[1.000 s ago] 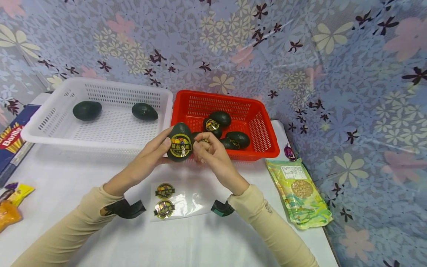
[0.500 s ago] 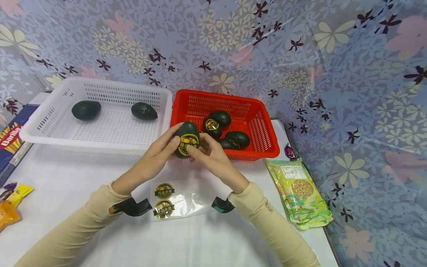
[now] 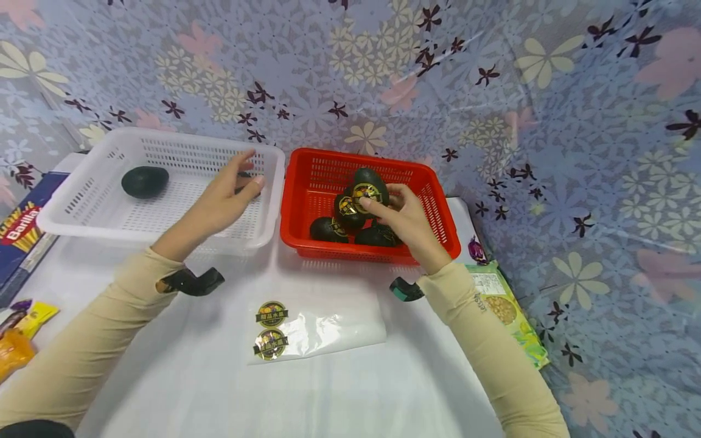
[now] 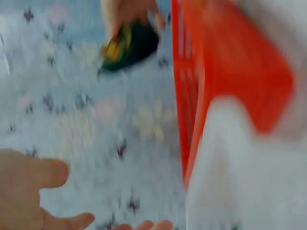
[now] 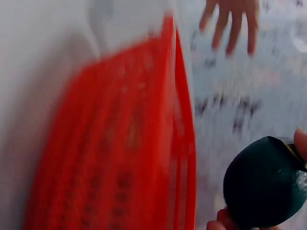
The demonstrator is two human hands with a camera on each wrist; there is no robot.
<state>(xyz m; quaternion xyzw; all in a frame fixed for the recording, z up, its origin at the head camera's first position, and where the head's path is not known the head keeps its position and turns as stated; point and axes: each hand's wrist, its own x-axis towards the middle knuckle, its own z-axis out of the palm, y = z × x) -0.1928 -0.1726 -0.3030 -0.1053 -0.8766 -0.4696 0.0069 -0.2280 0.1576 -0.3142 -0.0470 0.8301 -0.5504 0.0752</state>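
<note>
My right hand grips a dark green avocado over the red basket. A round black-and-gold sticker is on its side. Several other avocados, some with stickers showing, lie in that basket below. My left hand, fingers spread, hovers over the white basket. Just beyond it an avocado is mostly hidden by the fingers. Another plain avocado lies at the left of the white basket. The right wrist view shows the gripped avocado up close.
On the white table lies a clear sheet bearing two round stickers. A green-yellow bag lies at right beside a purple-wrapped candy. A blue Barilla box and wrapped snacks are at left.
Both hands held the stickered avocado in front of the baskets. Now the right hand has carried it right, over the red basket. The left hand has let go and moved left, over the white basket.
</note>
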